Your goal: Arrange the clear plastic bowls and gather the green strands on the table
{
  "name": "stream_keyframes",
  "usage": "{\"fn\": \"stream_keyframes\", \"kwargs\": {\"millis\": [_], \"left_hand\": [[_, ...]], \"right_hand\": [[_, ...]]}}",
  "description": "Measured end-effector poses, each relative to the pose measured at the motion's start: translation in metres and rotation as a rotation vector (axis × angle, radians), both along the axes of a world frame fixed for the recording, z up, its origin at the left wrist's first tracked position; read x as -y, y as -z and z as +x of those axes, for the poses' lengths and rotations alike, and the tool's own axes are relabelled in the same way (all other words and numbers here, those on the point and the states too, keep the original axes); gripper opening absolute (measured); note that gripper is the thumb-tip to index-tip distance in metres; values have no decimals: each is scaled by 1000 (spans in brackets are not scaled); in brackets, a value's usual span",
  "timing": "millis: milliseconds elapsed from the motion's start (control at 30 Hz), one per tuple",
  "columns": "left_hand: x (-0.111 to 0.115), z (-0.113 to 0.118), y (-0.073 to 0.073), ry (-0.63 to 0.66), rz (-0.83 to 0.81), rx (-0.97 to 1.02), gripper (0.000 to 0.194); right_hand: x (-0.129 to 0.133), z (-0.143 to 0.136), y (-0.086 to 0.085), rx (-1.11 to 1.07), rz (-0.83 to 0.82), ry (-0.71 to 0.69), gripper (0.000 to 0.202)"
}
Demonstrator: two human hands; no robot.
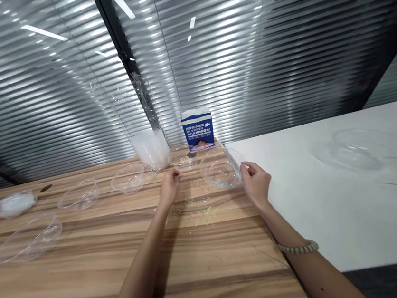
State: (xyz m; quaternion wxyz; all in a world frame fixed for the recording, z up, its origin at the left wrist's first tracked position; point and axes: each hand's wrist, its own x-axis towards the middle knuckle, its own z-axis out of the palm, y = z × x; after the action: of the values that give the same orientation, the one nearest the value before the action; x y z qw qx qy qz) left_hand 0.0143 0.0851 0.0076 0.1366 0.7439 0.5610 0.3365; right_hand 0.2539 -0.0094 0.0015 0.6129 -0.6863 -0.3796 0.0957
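My left hand [170, 187] is closed in a pinch above the wooden table, left of the scattered small bits [205, 210]; anything between its fingertips is too small to make out. At the right side of the clear round bowl [220, 168], my right hand [255, 180] is closed, its fingertips near the rim; what they hold is unclear. A small clear container [184, 161] with something dark at its edge stands behind and between the hands. Behind my left hand is a stack of clear bowls [151, 149] in a plastic sleeve.
More clear bowls [128, 180] stand on the wooden table [91, 276] to the left. A blue paper bag [198, 132] stands at the back. The white table [310, 222] on the right carries clear plastic pieces [354, 152]. Metal blinds rise behind.
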Motion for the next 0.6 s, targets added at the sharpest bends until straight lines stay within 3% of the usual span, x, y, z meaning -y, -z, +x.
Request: {"fn": "stream_keyframes", "kwargs": {"millis": [167,467,600], "left_hand": [[-17,-14,-10,-65,-26,7,15],[-16,-3,13,-84,-104,-114,16],[-16,-3,16,-95,-131,-176,16]], "right_hand": [[0,-1,0,12,6,-3,34],[-2,1,4,19,17,-17,33],[-1,0,3,2,9,-26,31]]}}
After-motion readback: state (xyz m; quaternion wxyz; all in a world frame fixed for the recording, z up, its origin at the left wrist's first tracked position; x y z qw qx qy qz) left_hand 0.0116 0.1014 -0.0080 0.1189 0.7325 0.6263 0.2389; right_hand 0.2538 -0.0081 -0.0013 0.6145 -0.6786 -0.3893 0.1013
